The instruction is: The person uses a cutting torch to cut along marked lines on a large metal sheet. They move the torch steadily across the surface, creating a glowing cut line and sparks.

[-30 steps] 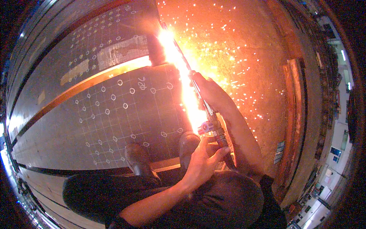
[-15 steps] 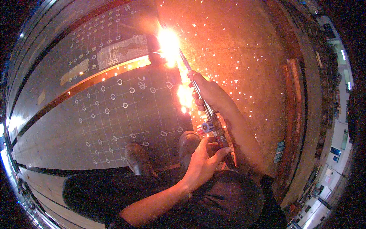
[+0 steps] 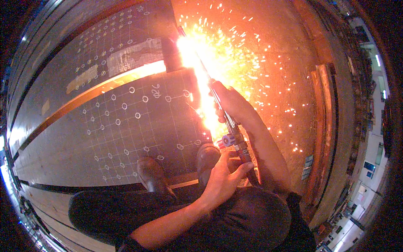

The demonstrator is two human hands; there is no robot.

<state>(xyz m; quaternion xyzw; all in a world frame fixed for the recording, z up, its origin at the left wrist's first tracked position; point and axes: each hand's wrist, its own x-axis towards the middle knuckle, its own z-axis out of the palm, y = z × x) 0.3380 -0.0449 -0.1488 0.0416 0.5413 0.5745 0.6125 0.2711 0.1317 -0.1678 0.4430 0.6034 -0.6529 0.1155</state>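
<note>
A cutting torch (image 3: 230,122) slants up and away from my lap, its long tubes running to a blinding glow at the far end. My right hand (image 3: 228,100) is wrapped round those tubes about halfway along. Lower down, my left hand (image 3: 222,176) grips the torch's handle between thumb and fingers, just below the blue and red valve knobs (image 3: 226,140). Beside the torch lies a dark steel plate (image 3: 138,126) with chalk circles and grid lines. Sparks pour off its right edge, and the glare hides the torch tip and the cut.
My brown boots (image 3: 152,174) rest at the plate's near edge. A long gap between plates glows orange (image 3: 126,79). Rusty steel bars (image 3: 323,126) lie on the right along the brown floor (image 3: 285,63). White cabinets (image 3: 373,168) stand at the far right.
The glare has grown larger, and a dense fan of sparks now sprays up and to the right. The gap between plates glows brighter. My hands have barely moved.
</note>
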